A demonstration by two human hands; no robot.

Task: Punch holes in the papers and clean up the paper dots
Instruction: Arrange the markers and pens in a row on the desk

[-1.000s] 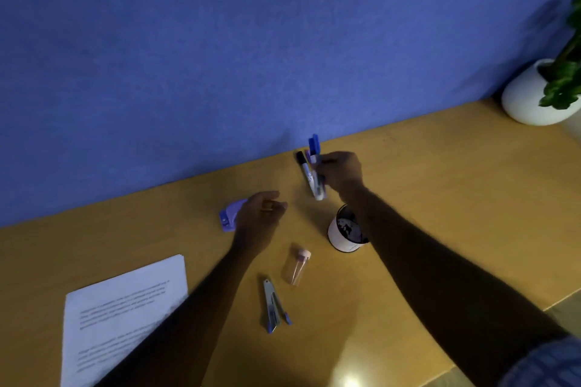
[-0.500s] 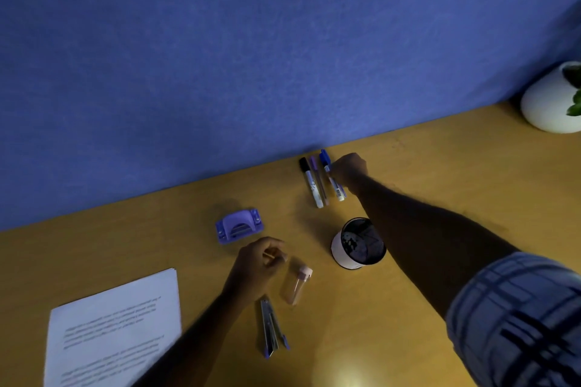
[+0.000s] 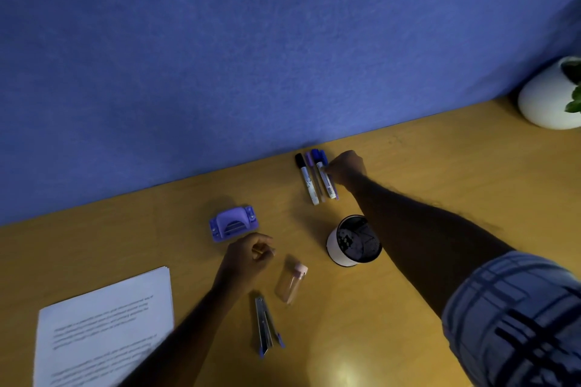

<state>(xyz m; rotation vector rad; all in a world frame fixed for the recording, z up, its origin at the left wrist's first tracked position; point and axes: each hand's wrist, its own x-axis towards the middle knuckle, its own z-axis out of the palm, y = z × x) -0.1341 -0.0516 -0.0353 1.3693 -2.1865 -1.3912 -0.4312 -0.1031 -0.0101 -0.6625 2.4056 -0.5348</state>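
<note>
A purple hole punch (image 3: pixel 234 223) sits on the wooden desk (image 3: pixel 440 166), a little short of the blue wall. A stack of printed papers (image 3: pixel 103 320) lies at the near left. My left hand (image 3: pixel 248 256) hovers just in front of the punch with its fingers curled in; it does not touch the punch, and I see nothing held. My right hand (image 3: pixel 345 166) reaches to the back of the desk, where several markers (image 3: pixel 314 179) lie side by side. Its fingertips pinch the rightmost blue marker (image 3: pixel 327 176).
A white cup with a dark inside (image 3: pixel 353 242) stands under my right forearm. A small clear vial with a pink cap (image 3: pixel 290 281) and a folding cutter (image 3: pixel 264 327) lie near the front. A white plant pot (image 3: pixel 550 97) sits at the far right.
My right hand laid the markers it held upright down flat by the wall. My left hand drew back from the hole punch towards me. Little moved in the last half second.
</note>
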